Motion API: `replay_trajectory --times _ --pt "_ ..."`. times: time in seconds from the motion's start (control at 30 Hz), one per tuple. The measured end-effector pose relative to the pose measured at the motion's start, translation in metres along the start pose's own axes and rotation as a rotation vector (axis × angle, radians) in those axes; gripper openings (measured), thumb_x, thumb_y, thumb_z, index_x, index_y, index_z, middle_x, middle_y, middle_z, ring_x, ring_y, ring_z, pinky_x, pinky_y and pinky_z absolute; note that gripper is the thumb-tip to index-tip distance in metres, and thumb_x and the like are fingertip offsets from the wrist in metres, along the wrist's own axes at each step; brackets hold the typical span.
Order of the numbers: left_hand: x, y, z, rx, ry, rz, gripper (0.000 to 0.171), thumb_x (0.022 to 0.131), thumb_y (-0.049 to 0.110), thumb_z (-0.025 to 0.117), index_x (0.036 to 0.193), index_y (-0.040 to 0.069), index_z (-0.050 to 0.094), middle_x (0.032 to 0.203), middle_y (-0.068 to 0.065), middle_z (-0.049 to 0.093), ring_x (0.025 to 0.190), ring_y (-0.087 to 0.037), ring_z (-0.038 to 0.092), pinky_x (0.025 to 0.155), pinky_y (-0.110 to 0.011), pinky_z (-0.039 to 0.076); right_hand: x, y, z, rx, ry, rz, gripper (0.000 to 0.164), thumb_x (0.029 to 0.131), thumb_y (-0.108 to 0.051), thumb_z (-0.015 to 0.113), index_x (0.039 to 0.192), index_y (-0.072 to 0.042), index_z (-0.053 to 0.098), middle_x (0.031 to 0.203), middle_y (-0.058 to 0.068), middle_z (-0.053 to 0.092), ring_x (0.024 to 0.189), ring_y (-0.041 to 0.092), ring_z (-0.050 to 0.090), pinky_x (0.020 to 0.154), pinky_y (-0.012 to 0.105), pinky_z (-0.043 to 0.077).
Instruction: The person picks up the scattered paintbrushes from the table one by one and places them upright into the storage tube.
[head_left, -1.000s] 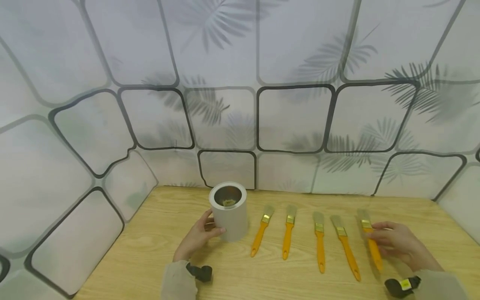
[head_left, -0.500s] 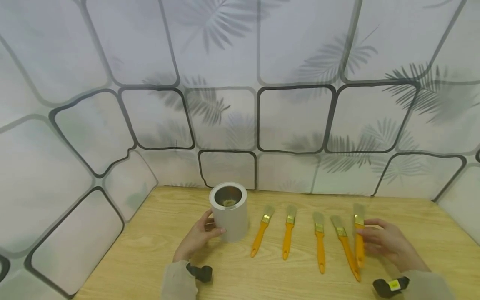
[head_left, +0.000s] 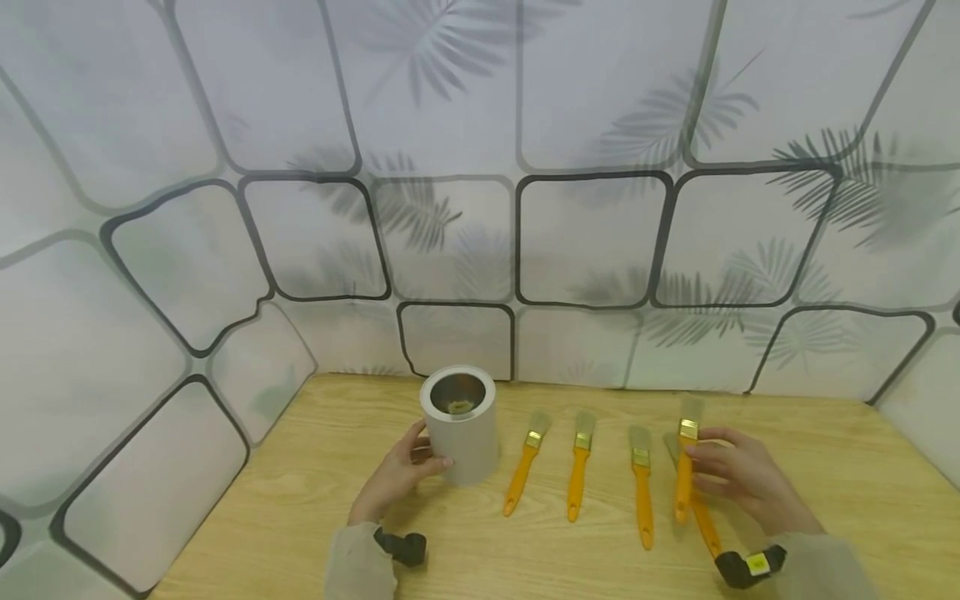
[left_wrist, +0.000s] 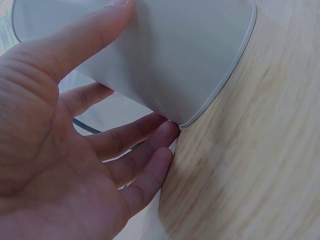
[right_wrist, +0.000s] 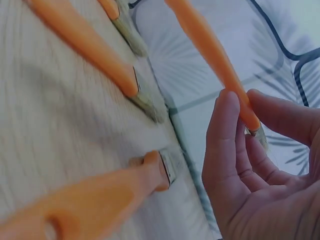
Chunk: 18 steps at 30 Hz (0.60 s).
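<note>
A white cylindrical can [head_left: 472, 450] stands on the table, its open mouth showing a pale tuft inside. My left hand [head_left: 401, 473] holds the can's left side, thumb in front; in the left wrist view, fingertips [left_wrist: 167, 135] reach its lower edge. My right hand [head_left: 742, 479] pinches a paintbrush [head_left: 684, 479] by its orange handle near the metal band, bristles pointing up. The right wrist view shows this brush [right_wrist: 212, 50] raised off the table between thumb and fingers. Below it lies another paintbrush [head_left: 707, 527], partly hidden by the hand and the held brush.
Between the can and my right hand, a row of paintbrushes lies on the wooden table [head_left: 300, 492]: one slanted brush [head_left: 519, 479] beside the can, a second brush [head_left: 577, 479], then a third brush [head_left: 643, 500]. A patterned wall covering [head_left: 585, 342] rises behind the table.
My right hand has moved left with the pinched paintbrush, lifting it from the row's right end and passing it over the neighbouring brush. The left hand and can have stayed put.
</note>
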<state>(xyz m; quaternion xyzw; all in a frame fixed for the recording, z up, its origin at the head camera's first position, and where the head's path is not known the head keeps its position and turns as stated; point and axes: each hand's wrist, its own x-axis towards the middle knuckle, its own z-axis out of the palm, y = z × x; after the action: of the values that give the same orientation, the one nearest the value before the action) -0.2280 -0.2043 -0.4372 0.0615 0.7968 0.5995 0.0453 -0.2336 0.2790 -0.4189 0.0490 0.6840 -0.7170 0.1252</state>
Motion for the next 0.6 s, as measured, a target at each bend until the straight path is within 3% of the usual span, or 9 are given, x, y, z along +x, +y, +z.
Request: replay_trajectory --times 0.17,0.6 --pt "0.0 -0.001 0.0 0.005 0.007 0.006 0.081 0.09 0.016 0.078 0.156 0.002 0.034 0.141 -0.03 0.05 0.127 -0.048 0.052 0.101 -0.061 0.045 -0.001 -0.005 0.01 -0.059 -0.009 -0.001 0.039 0.101 -0.011 0.063 0.13 0.001 0.039 0.104 -0.005 0.064 0.092 0.011 0.064 0.083 0.035 0.058" --pt "0.0 0.001 0.0 -0.002 -0.005 0.034 0.081 0.091 0.017 0.078 0.156 0.002 0.033 0.14 -0.031 0.051 0.127 -0.049 0.051 0.102 -0.063 0.044 0.003 -0.012 0.043 0.055 -0.036 -0.065 0.022 0.101 -0.006 0.062 0.116 -0.007 0.046 0.097 -0.002 0.066 0.089 0.014 0.066 0.085 0.036 0.058"
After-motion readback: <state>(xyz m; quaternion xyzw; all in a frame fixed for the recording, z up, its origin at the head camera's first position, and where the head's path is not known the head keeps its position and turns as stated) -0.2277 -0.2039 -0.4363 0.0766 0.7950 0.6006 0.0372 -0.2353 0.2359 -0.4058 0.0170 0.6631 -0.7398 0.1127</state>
